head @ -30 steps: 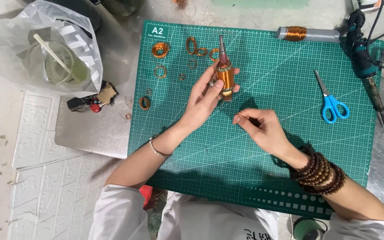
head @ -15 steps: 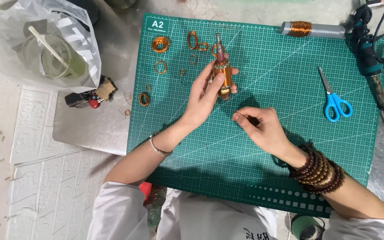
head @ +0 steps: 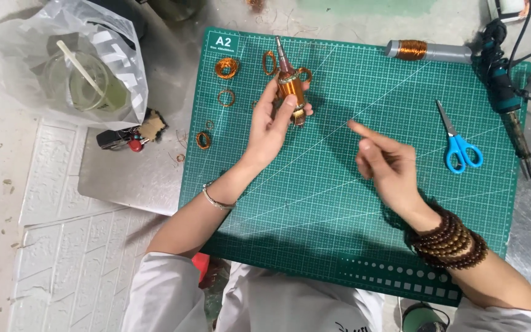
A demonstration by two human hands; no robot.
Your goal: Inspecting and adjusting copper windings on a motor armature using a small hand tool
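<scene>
The left hand [head: 271, 126] is clamped around a copper-wound motor armature with a thin steel shaft [head: 290, 86], thumb pressed on its front and fingers wrapped behind, holding it just above the green gridded cutting mat [head: 314, 203] near the mat's far edge, left of the middle. The armature's long axis runs nearly straight away from the person, the shaft tip pointing at the far edge with a slight lean to the left. The right hand [head: 385, 163] holds nothing: its fingers are loosely curled and the forefinger stretched out toward the armature, which lies up and to the left of it, with a clear gap of bare mat between the two hands; so the left hand has the armature and the right is merely near. A stack of dark brown wooden bead bracelets [head: 447, 243] rings the right wrist, a thin silver bangle [head: 216, 198] the left. Small loose coils of copper wire [head: 226, 67] lie scattered by the mat's far-left corner, beside a small white square label printed on that corner. Blue-handled scissors [head: 459, 144] lie toward the mat's right edge, a grey tube wound with copper wire [head: 428, 51] lies along its far edge, and a teal-handled soldering iron [head: 511, 104] runs down the right edge. Off the mat's left side sits a clear crumpled plastic bag around a glass cup with a white stick [head: 84, 77].
</scene>
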